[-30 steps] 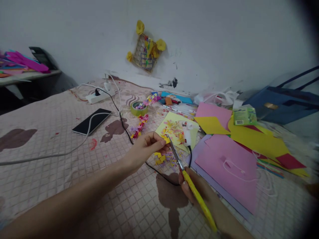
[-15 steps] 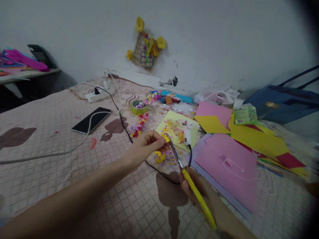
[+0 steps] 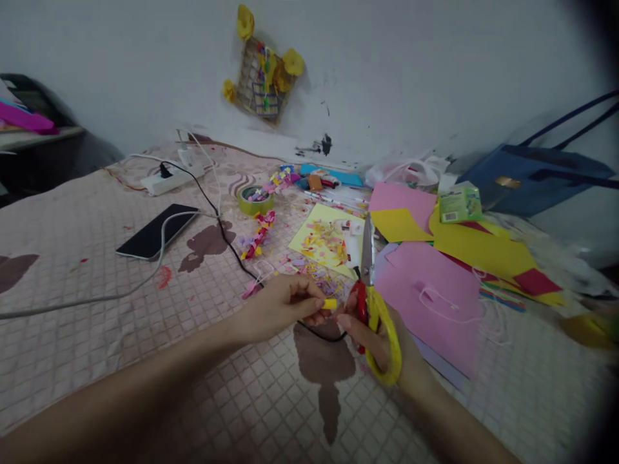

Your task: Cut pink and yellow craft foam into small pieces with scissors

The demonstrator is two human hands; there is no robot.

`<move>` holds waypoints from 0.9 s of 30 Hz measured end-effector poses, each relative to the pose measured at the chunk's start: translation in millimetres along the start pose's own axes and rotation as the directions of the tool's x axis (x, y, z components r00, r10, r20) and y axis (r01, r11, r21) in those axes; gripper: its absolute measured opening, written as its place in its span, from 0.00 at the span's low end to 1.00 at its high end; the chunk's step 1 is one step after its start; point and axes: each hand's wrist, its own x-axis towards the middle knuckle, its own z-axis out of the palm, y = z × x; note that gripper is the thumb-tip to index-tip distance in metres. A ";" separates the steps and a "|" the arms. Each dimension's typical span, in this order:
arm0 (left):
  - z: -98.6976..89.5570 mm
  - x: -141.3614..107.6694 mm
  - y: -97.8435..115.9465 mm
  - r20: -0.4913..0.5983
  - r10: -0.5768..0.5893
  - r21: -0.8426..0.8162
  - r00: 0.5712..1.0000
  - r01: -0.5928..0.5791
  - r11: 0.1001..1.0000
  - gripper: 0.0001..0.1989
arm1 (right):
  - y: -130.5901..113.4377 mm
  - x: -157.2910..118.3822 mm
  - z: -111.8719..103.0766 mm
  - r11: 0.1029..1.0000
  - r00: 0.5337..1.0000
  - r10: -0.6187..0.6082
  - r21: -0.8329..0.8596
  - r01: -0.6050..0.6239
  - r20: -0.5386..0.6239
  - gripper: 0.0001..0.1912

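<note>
A small yellow paper piece [image 3: 330,303] is pinched between the thumb and fingers of my left hand [image 3: 294,303]. Close beside it, my right hand [image 3: 374,332] is closed around scissors [image 3: 368,258] with yellow and red handles, their blades together and pointing up and away from the paper. Behind my hands lies a pale yellow sheet [image 3: 316,219] covered with paper snippets [image 3: 322,243]. On that sheet rests a white glue gun [image 3: 354,245], partly hidden by the scissors. Left of the sheet is a garland of pink, red and yellow paper bits [image 3: 260,235].
Pink sheets [image 3: 435,290], yellow paper [image 3: 483,251] and white string lie on the right, before a blue bag [image 3: 532,177]. A tape roll [image 3: 255,201], a dark tablet or phone [image 3: 157,232] and a power strip [image 3: 174,180] are on the left. Cables cross the cloth.
The scissors' blades have come away from the yellow paper and swung upright in my right hand. My left hand has moved slightly down with the paper piece. The view has shifted right and down.
</note>
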 end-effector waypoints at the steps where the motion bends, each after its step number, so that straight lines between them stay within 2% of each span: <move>1: 1.3 -0.7 0.2 0.003 -0.004 0.027 1.000 0.004 1.000 0.08 | -1.1 0.7 0.4 1.000 1.000 -0.014 0.003 0.014 -0.020 0.15; 7: 4.3 -1.9 0.4 0.057 -0.030 0.105 0.998 0.024 0.994 0.10 | -2.2 1.7 2.6 1.000 0.999 -0.008 0.017 0.009 -0.034 0.11; 11: 3.6 -0.3 -1.4 0.037 -0.005 0.143 0.999 -0.001 0.990 0.14 | -4.8 1.3 3.3 1.000 1.000 0.001 -0.029 -0.002 -0.029 0.09; 16: 3.9 1.4 -6.4 0.067 0.063 0.157 0.996 -0.073 0.985 0.08 | -5.9 -0.2 4.4 1.000 1.000 0.022 -0.009 -0.022 0.012 0.10; 23: 2.5 2.9 -11.9 0.068 0.017 0.105 0.998 -0.024 0.994 0.09 | -2.9 -1.0 5.7 0.999 0.998 0.051 0.014 -0.051 -0.021 0.10; 27: 2.1 2.1 -8.9 0.098 0.012 0.140 0.995 -0.026 0.990 0.08 | -8.4 0.4 4.9 0.999 0.999 0.038 -0.008 -0.038 -0.019 0.10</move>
